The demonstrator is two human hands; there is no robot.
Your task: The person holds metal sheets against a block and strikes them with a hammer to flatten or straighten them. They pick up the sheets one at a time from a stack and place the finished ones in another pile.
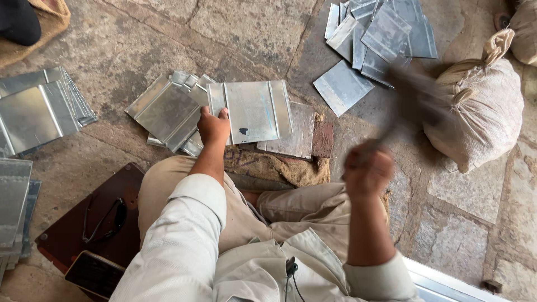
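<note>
My left hand grips the near left edge of a ridged tin sheet, holding it flat on a metal block set on a brick over burlap. My right hand is raised to the right, shut around the handle of a hammer; both are blurred by motion. The hammer head hangs above the stone floor, right of the sheet. A pile of similar tin sheets lies just left of my left hand.
More tin sheets lie in a heap at the top and in stacks at the left. A tied sack stands at the right. A dark board with sunglasses and a phone lies by my left knee.
</note>
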